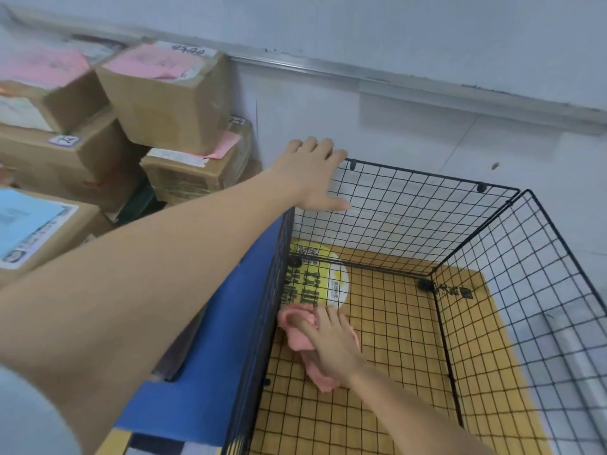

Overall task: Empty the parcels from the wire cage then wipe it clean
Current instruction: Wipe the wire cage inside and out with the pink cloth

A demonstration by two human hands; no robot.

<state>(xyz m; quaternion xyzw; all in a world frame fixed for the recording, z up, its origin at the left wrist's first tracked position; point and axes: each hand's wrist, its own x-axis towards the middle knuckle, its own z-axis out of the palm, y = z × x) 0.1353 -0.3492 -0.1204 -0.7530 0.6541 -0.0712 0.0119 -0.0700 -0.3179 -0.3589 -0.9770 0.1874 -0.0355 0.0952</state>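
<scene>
Ops: fingers, both hands?

Floor: left hand (312, 172) is on the top rim of the wire cage (427, 174), far-left corner. Four fingers are bent over the top wire, close together. Thumb is straight, splayed against the far mesh panel. Right hand (331, 343) is down inside on the cage floor near the left wall. Its fingers are spread and fairly flat, pressing a bunched pink cloth (295, 326).

Ops: anything hidden?

Floor: left fingertips drop behind the rim, out of sight. Part of the cloth sits under the right palm. The frame's bottom edge cuts off the near side of the cage. Can't read the print on the round yellow-and-white label (331, 280) under the floor mesh. Parcel labels are blurred.

Ops: counts?

Floor: one cage with three mesh walls in view: left, far, right. One cloth. Parcels (164, 96) are outside the cage, stacked to its left against the wall (427, 44). I can separate five cardboard boxes, and the stack runs off the left edge. Three carry pink slips, one a blue label. One blue box (210, 356) sits just beside the cage's left wall; can't tell if they touch.
</scene>
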